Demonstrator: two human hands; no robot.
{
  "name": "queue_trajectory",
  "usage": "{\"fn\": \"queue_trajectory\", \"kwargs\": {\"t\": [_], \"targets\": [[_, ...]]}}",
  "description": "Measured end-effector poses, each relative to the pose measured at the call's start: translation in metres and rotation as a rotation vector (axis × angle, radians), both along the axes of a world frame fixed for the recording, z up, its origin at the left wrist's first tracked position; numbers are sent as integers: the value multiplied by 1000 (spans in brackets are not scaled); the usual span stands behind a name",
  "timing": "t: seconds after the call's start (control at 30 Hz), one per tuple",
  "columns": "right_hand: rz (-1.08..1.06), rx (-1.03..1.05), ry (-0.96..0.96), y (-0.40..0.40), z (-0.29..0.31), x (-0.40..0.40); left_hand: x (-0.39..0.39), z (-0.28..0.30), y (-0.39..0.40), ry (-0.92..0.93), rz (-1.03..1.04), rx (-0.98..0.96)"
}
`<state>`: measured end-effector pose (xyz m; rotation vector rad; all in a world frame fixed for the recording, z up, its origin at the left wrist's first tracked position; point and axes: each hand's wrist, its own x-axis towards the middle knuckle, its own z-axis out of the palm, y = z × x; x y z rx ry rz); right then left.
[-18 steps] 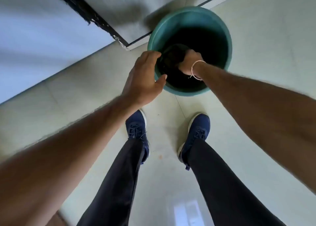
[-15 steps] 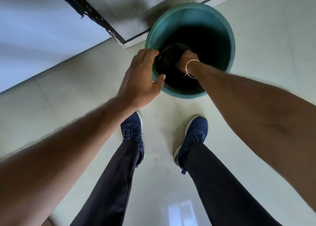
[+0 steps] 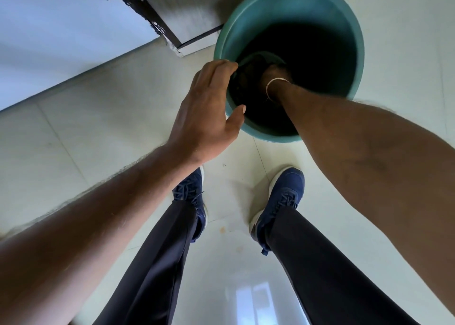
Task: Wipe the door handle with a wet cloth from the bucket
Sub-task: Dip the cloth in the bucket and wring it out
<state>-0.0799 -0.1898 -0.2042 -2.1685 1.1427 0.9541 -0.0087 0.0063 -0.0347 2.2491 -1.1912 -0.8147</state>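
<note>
Bucket (image 3: 354, 29), right hand (image 3: 274, 74) plunged inside, grip unclear, left hand (image 3: 206, 110) open at rim

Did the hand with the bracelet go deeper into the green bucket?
Yes. The right hand now sits lower inside the bucket; its wrist band is below the near rim, beside a dark cloth.

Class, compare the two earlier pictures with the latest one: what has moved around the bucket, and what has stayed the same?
The right hand has sunk deeper into the green bucket onto the dark cloth; only wrist and bracelet show. The left hand stays open, curled over the near rim. Bucket and shoes have not shifted on the floor.
</note>
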Motion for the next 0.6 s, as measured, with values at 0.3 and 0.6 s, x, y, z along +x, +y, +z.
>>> {"fn": "queue_trajectory", "kwargs": {"t": [0.3,0.6], "targets": [[-221,-31,-193,23,-3,-6,-2,-2,2,-16,-8,40],[-850,313,-405,31,167,-31,5,61,-13,149,91,125]]}}
